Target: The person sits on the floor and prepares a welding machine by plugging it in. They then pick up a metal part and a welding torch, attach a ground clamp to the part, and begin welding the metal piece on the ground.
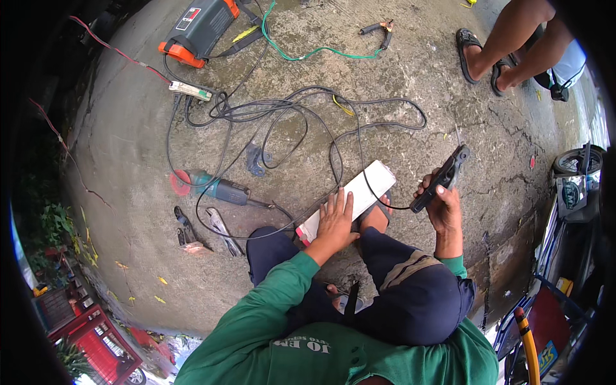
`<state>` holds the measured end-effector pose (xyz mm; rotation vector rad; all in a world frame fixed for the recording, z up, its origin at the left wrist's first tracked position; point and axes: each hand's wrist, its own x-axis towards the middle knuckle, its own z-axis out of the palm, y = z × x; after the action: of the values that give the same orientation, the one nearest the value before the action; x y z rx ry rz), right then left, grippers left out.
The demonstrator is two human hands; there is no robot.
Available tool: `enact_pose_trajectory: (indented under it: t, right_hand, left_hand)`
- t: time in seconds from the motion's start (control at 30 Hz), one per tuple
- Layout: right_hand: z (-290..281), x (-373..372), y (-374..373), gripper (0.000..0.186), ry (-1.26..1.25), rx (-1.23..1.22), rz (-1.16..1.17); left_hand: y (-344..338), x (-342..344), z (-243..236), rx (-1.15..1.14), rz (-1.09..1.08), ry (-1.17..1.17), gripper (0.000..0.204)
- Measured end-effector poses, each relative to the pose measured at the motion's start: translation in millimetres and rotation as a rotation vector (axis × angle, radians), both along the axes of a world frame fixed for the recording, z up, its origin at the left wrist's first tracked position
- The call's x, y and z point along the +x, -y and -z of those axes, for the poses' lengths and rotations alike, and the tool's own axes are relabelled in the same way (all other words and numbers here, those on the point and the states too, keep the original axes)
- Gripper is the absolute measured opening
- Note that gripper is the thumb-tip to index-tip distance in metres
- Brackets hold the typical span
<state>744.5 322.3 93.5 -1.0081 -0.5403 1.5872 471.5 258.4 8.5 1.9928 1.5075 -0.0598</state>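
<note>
My left hand [335, 228] lies with its fingers spread on a long white cardboard box [369, 183], which rests at an angle in front of my legs. My right hand [443, 205] grips a black electrode holder [435, 183] with a thin rod pointing up from its head and a cable running from it. A teal angle grinder [224, 189] with a red disc lies left of the box. Near it are pale metal locking pliers [222, 231], a dark hand tool [184, 228] and a small dark metal bracket [255, 160].
An orange-grey welding machine [199, 32], power strip [190, 90], green lead with clamp [385, 35] and looped black cables [301, 86] lie on concrete [128, 160]. Another person's sandalled feet [475, 61] are at top right. A wheeled vehicle [574, 163] stands at right, plants [58, 218] at left.
</note>
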Motion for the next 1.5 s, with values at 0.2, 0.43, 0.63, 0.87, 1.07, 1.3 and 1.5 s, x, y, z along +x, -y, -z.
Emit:
enact_pose_trajectory:
  t: [0.2,0.43,0.63,0.87,1.07,1.3,1.5]
  right_hand:
    - [-13,-4,-17,0.042,0.209,-0.087,-0.046]
    - [-38,0,-56,0.047,0.235,-0.027,0.048]
    - [-94,17,-111,0.038,0.7,0.302,0.163]
    - [-113,-26,-85,0.047,1.038,0.179,-0.306]
    - [-82,-81,-72,0.052,0.787,0.043,-0.507]
    - [-64,-76,-77,0.048,0.822,0.061,-0.483]
    - [-69,-57,-57,0.047,0.946,0.069,-0.506]
  left_hand:
    - [2,-3,41,-0.005,-0.101,0.028,0.108]
    - [2,-40,-12,-0.46,0.002,0.735,0.087]
    - [39,-103,-58,-0.97,-0.196,1.168,0.077]
    - [60,-174,-99,-0.947,-0.826,1.965,0.077]
    - [69,-196,-97,-0.509,-1.029,1.966,0.075]
    - [97,-196,-104,-0.261,-1.37,1.905,0.054]
    - [105,-235,-125,-0.164,-1.469,2.26,0.048]
